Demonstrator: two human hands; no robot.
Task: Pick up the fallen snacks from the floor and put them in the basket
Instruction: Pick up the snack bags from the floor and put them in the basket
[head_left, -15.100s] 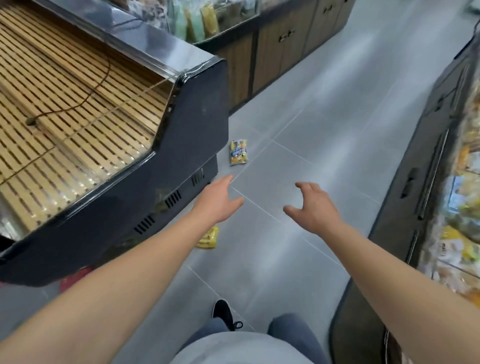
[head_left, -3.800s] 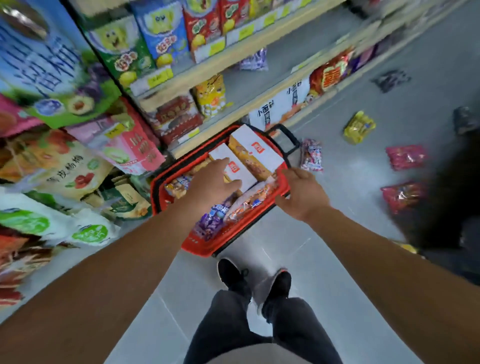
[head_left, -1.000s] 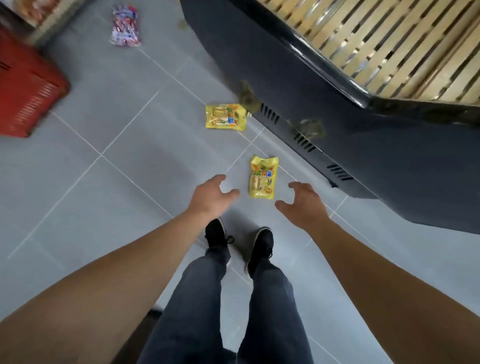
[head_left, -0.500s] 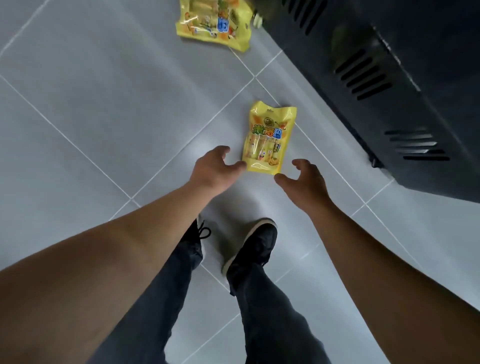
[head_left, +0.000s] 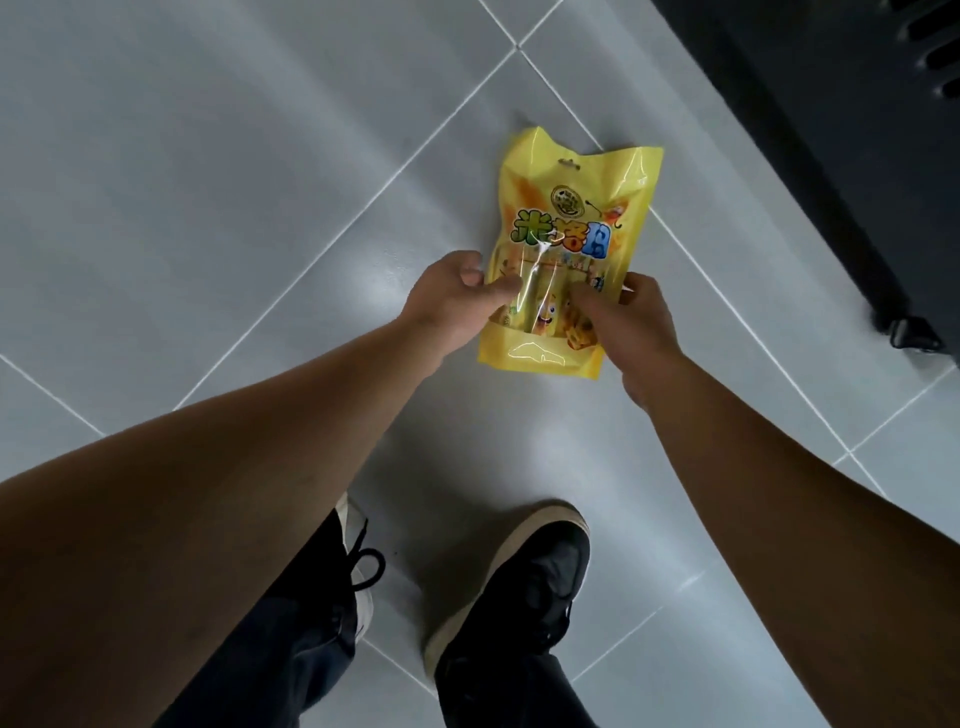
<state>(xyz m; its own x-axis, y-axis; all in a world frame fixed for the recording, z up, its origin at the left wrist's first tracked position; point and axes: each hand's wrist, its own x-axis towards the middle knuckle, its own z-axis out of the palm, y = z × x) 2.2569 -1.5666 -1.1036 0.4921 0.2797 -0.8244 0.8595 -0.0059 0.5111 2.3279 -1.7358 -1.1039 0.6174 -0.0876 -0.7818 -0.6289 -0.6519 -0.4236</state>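
Two hands: left hand (head_left: 451, 300) and right hand (head_left: 631, 325) now pinched the packet (head_left: 571, 234), having closed in.
Meaning: pickup started; basket next.

Showing on the front of the yellow snack packet (head_left: 571, 218), below its hang hole: a round brown-and-gold emblem, too small for reading. Running under the emblem: three large cartoon Chinese characters, the first green and reading 米, the second orange, the third blue, both hard to make out. Lying under the thumbs lower down: small print and cartoon figures, not legible.
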